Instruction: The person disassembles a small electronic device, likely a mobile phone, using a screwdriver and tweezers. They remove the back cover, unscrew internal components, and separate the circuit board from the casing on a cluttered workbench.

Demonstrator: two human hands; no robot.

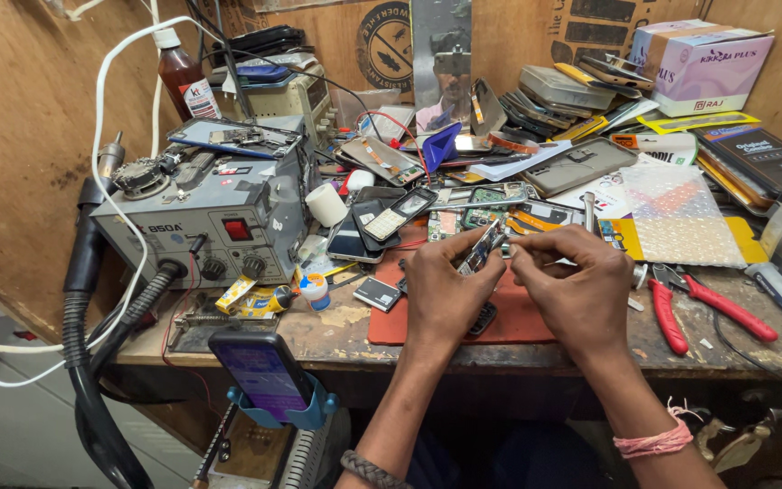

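Both hands work over the red mat (522,317), which serves as the landmark here. The left hand (445,294) pinches a small phone frame (483,246) between thumb and fingers, holding it tilted just above the mat's far edge. The right hand (581,285) meets it from the other side, thumb and forefinger pressed together at the frame's upper end; whether they grip a tiny part or tool there is too small to tell.

The frame looks thin, light and stiff, with metal edges that could slip under a loose grip. It likely carries delicate contacts, so it seems best held by its long side rails, not by its face.

Beyond the mat lie loose phones (382,217) and circuit boards (491,195). To the mat's right lie red pliers (667,312). To its left sit a small dark module (377,294) and, farther left, a grey rework station (205,213). Near the mat's front left corner a phone in a blue stand (264,371) faces up.
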